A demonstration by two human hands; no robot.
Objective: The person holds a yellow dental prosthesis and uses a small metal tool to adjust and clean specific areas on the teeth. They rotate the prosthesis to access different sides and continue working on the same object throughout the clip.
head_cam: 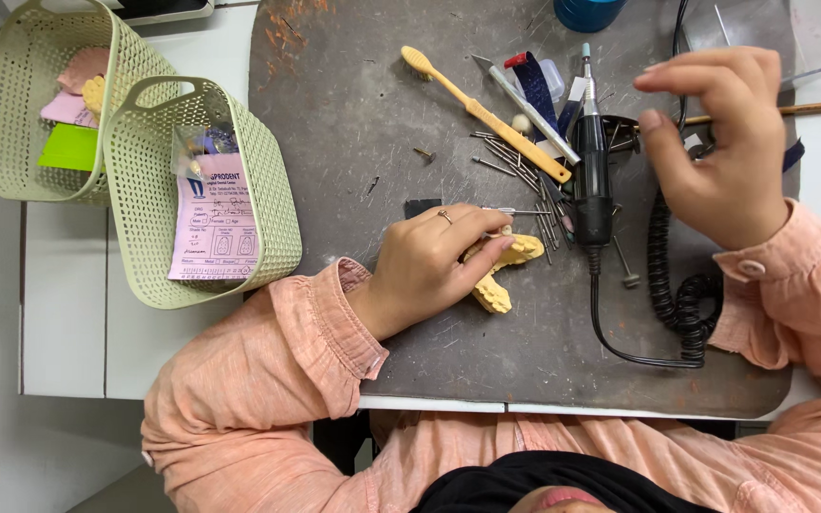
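Dental cast (498,271) lies mid-mat, pinched by left hand (429,266) fingers; right hand (724,152) hovers, fingers loosely spread, holding nothing.

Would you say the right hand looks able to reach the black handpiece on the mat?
Probably yes: the right hand hovers just beside the black handpiece, apparently empty, and nothing covers the tool's body. The left hand is on the yellow dental cast.
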